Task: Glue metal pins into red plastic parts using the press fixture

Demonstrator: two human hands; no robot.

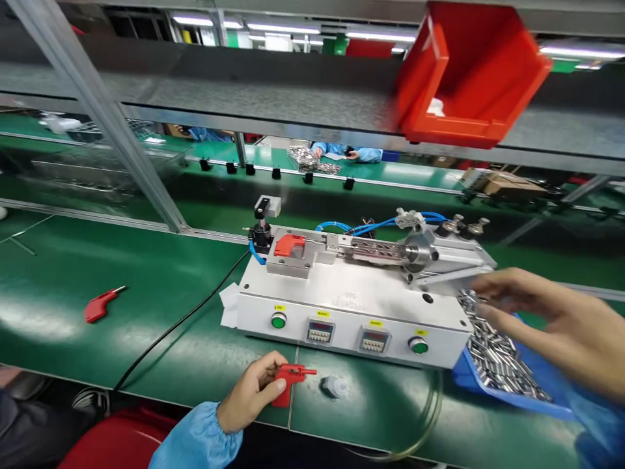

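Green workbench: white pneumatic machine, red plastic part, blue parts tray

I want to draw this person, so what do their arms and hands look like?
The arms wear loose, light-blue fabric sleeves: the left sleeve ends in a puffy, gathered elastic cuff, and the right sleeve is the same colour. The left hand and right hand are bare, without gloves.

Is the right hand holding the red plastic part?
No, the right hand is open above the blue tray of metal pins, while the left hand grips the red plastic part.
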